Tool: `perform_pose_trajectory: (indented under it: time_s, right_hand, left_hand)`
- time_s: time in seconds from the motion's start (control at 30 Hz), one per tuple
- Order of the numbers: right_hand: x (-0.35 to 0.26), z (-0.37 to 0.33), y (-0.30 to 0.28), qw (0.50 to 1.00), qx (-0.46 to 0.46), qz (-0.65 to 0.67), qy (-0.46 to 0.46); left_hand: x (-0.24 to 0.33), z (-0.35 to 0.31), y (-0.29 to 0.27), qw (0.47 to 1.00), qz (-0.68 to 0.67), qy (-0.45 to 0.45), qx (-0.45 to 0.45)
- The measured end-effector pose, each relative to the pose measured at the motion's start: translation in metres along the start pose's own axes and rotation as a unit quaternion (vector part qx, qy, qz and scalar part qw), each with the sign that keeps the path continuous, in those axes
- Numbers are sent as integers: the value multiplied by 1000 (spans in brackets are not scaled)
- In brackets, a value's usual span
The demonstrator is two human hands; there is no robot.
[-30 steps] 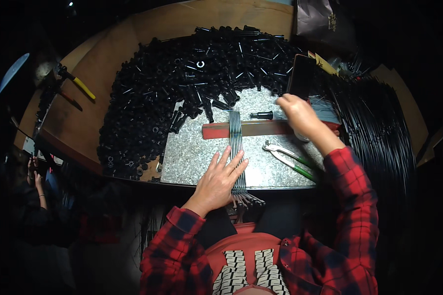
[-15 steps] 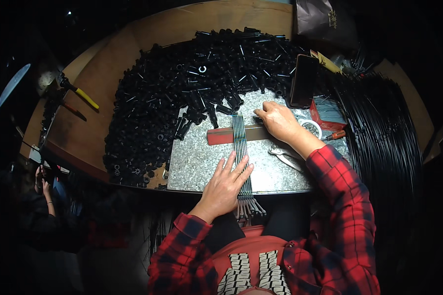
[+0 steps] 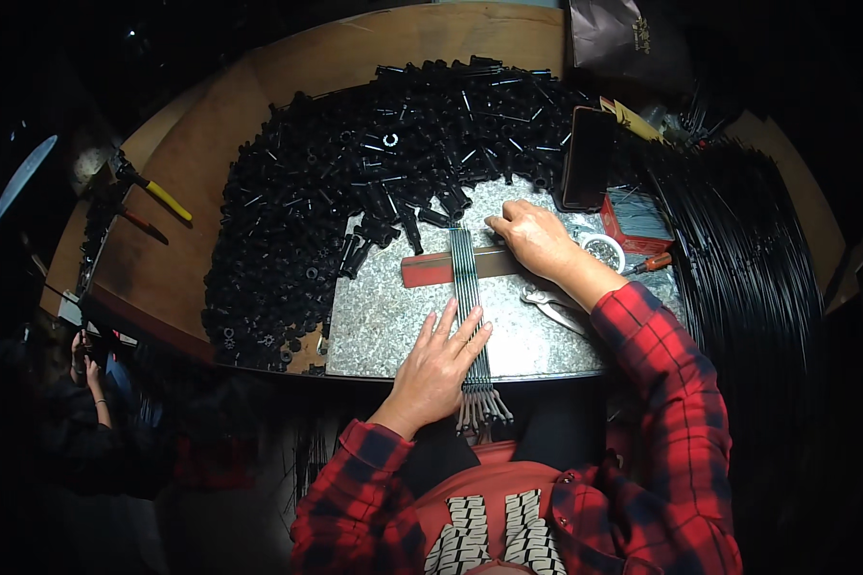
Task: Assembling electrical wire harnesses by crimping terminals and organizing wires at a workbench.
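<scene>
A flat row of thin dark cables (image 3: 464, 278) runs front to back across the speckled grey board (image 3: 384, 331), over a red-brown bar (image 3: 428, 269). Their near ends, with pale fittings, hang past the board's front edge. My left hand (image 3: 437, 366) lies open, its spread fingers resting on the cables near that edge. My right hand (image 3: 535, 238) is closed in a pinch just right of the cables' far ends, above the bar's right part. What its fingers hold, if anything, is too small to make out. Metal pliers (image 3: 553, 307) lie beneath my right forearm.
A big heap of black tubular parts (image 3: 336, 182) fills the wooden-walled bench behind and left. At right are a phone (image 3: 587, 158), a red box of thin pins (image 3: 636, 222), a white ring-shaped dish (image 3: 604, 251), a screwdriver (image 3: 652, 264) and a bundle of black cables (image 3: 743, 240).
My right hand has shifted slightly left toward the cables' far ends. My left hand stays on the cables.
</scene>
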State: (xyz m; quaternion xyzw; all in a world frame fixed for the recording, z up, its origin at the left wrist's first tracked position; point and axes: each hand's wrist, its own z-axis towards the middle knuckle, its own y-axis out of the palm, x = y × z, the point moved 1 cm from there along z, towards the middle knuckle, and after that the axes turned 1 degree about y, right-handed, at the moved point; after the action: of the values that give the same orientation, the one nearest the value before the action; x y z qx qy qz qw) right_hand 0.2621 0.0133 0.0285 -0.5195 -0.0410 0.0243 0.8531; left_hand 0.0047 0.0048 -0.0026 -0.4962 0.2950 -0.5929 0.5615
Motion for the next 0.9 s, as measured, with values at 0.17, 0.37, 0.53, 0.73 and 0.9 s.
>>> perform_pose_trajectory:
  time_s: [0.17, 0.37, 0.53, 0.73, 0.9]
  right_hand:
    - [0, 0, 0, 1000, 3, -1, -1]
    - [-1, 1, 1, 1000, 4, -1, -1]
    - [0, 2, 2, 1000, 8, -3, -10]
    - [-3, 7, 2, 999, 15, -16, -25]
    - [-2, 8, 3, 999, 25, -18, -34]
  left_hand:
    - [2, 1, -3, 1000, -7, -5, -8]
    - [1, 1, -3, 1000, 8, -3, -14]
    - [3, 2, -4, 1000, -3, 1, -6]
    - [2, 2, -4, 1000, 5, 3, -6]
    - [4, 2, -5, 1000, -12, -3, -5]
